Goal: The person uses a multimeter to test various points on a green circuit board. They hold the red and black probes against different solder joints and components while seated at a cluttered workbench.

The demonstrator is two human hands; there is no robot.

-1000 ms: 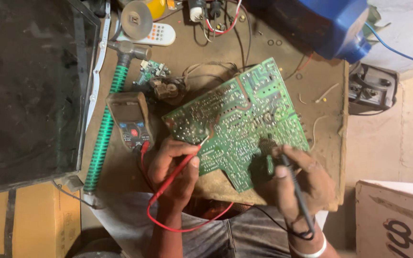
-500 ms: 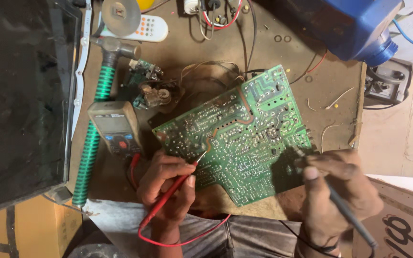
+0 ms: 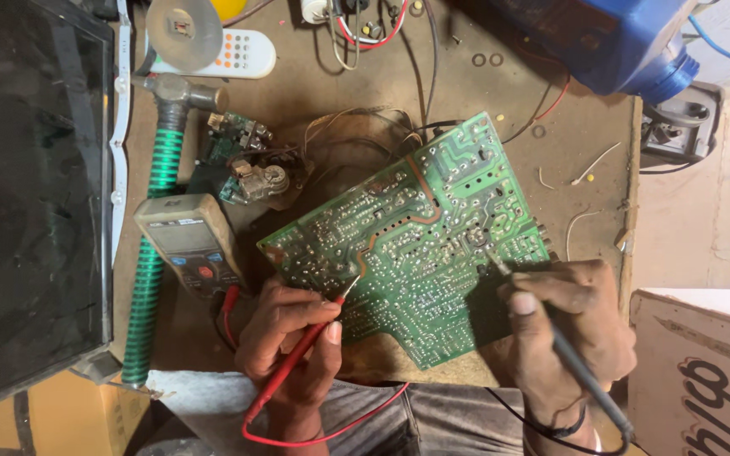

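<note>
Head view: left hand [image 3: 293, 342] was curled tight around the red probe [image 3: 302, 355], fingers pinched on its shaft, tip touching the solder side of the green circuit board [image 3: 407, 253] near its left-near edge. Red lead [image 3: 331, 431] looped from the probe down past the wrist and over the lap.

Right hand [image 3: 563, 329] was closed pen-style on the black probe [image 3: 568, 359], thumb and forefinger pressing the shaft, tip down on the board at its right side, just beside the hand. Black lead trailed off toward the near right corner.

Board lay tilted on the brown counter [image 3: 382, 93], solder side up, its near edge partly covered by both hands. Board sat between the two hands, mid-counter.

Multimeter [image 3: 189, 243] sat left of the board, just beside the left hand, red plug going into its near end. Green-handled hammer [image 3: 158, 228] lay along the counter's left edge, head at the far end, the meter resting over its handle. Small green module [image 3: 242, 160] with loose wires sat far-left of the board. White remote [image 3: 242, 52] and a metal disc [image 3: 183, 32] lay at the far left. Blue container [image 3: 627, 42] stood at the far right corner. Dark flat screen panel [image 3: 31, 194] filled the left side. Cardboard box [image 3: 703, 371] sat near right, off the counter.
</note>
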